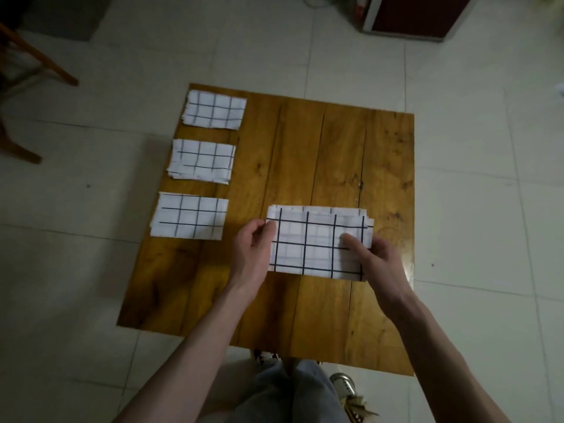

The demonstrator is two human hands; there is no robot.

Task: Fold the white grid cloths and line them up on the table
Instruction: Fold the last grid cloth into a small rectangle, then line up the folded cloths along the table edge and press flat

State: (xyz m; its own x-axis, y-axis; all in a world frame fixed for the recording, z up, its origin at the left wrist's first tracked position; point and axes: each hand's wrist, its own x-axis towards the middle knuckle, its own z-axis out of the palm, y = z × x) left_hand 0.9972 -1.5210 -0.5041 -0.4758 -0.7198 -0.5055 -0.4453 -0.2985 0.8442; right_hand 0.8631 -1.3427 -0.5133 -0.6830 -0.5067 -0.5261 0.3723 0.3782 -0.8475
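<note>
Cloth in hand: white grid cloth (317, 242), partly folded, lies on the wooden tabletop (329, 148) toward its near right, both ends gripped.
Finished cloths: 3 folded grid cloths sit in a column along the tabletop's left edge, far (215, 112), middle (201, 160) and near (190, 216), each apart from the next.
Left hand: left hand (250, 251) is closed on the cloth's left edge, thumb over the top layer.
Right hand: right hand (378, 257) pinches the right end, thumb pressed on top and fingers curled beneath.
Step, as I judge it: another fold looks due, since this piece is wider than the 3 finished ones.
Doing it well: match the corners first, as the far right layers look staggered; then bring 1 end squarely over the other, following a black grid line, and press the crease flat.
Placing: the next slot seems to be near the left column; that edge has little room left.
Hard to make out: the layer count, the fingers under the cloth, and the dim, soft right edge.
Cut off: a wooden chair (30, 71) at far left, a dark red cabinet (418, 13) at top.
</note>
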